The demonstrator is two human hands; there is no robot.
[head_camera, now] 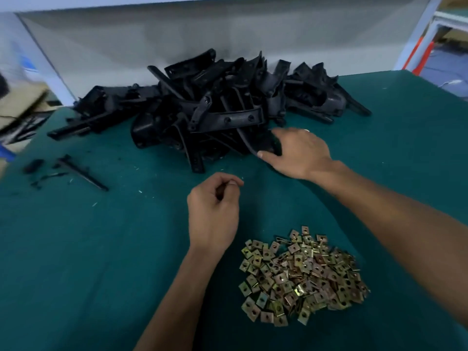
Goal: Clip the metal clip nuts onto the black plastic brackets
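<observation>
A big heap of black plastic brackets [215, 107] lies at the back of the green table. A pile of brass-coloured metal clip nuts [301, 277] sits near the front, right of centre. My right hand [298, 153] reaches into the front edge of the heap, with thumb and fingers closed round a curved black bracket [247, 143]. My left hand [215, 211] hovers over the table between the two piles. Its fingers are curled and the thumb presses on the index finger. Nothing shows inside its fist.
The green table [101, 249] runs to a grey back wall. A loose black strip [83, 173] and small black fragments [34, 165] lie at the left. Cardboard boxes [17, 105] stand beyond the left edge, and white frame posts [417, 36] beyond the right.
</observation>
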